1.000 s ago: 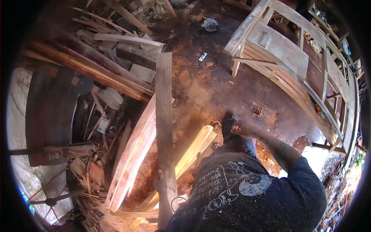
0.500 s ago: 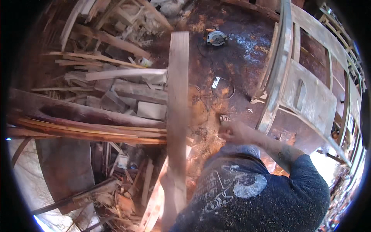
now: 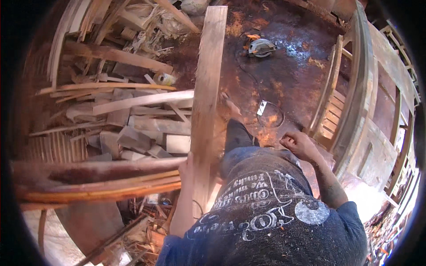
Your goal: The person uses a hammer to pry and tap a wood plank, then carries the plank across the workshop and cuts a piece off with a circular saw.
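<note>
A long, pale wooden plank (image 3: 211, 75) stretches away from me, just left of my body. My left hand (image 3: 187, 170) grips its left edge, with the fingers partly hidden behind the wood. My right hand (image 3: 298, 144) hangs in front of my right side, its fingers curled into a loose fist and nothing visible in them. The wooden frame (image 3: 355, 106) on the right is what that hand is closest to, without touching it.
A circular saw (image 3: 262, 48) lies on the stained floor, its cord running near a white power socket (image 3: 262, 108). Offcuts and scrap wood (image 3: 133, 137) cover the left side. Long stacked boards (image 3: 111, 186) stick out beside my left arm.
The plank's far end now reaches farther ahead, and my left hand is farther forward with it. My right hand has lowered and moved rightward. One leg now shows stepped forward; the whole view has shifted.
</note>
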Tool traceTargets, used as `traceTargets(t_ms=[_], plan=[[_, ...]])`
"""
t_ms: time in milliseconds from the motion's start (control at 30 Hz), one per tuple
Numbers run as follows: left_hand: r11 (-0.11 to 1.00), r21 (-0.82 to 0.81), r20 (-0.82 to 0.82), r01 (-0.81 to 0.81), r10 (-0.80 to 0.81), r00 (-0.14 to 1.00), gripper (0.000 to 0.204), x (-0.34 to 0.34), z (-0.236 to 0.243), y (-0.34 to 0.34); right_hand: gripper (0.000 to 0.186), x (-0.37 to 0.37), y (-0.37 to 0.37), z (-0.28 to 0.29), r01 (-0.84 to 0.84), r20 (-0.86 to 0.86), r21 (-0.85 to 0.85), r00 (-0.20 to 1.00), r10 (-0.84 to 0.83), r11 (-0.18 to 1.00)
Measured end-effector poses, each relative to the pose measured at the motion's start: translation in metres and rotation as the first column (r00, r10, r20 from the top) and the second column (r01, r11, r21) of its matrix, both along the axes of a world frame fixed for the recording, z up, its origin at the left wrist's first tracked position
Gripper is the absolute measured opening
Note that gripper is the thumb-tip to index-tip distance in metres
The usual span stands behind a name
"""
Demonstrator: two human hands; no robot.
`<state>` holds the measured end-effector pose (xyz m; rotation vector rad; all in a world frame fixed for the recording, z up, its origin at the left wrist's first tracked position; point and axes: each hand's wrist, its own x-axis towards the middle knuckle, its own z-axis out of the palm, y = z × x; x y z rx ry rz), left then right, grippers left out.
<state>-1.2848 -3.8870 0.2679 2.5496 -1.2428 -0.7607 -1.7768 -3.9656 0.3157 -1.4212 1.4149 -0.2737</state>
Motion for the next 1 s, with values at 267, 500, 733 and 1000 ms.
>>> traceTargets(t_ms=[267, 500, 733, 1000], plan=[[0.974, 0.054, -0.093, 0.221, -0.215, 0.972, 0.068, 0.06, 0.0, -0.328, 0.039, 0.109, -0.248, -0.081, 0.108, -0.106, -0.017, 0.988, -0.11, 0.994], [0.929, 0.135, -0.055, 0.345, -0.34, 0.939, 0.07, 0.132, 0.039, -0.53, 0.042, 0.12, -0.359, -0.098, 0.573, -0.071, 0.102, 0.819, -0.569, 0.813], [0.904, 0.14, -0.096, 0.405, -0.395, 0.914, 0.067, 0.13, 0.055, -0.69, 0.036, 0.095, -0.315, -0.218, 0.783, -0.3, 0.389, 0.606, -0.737, 0.485], [0.821, 0.148, -0.287, 0.552, -0.498, 0.818, 0.071, 0.08, 0.046, -0.857, 0.03, 0.116, -0.387, -0.325, 0.759, -0.182, 0.273, 0.644, -0.743, 0.591]])
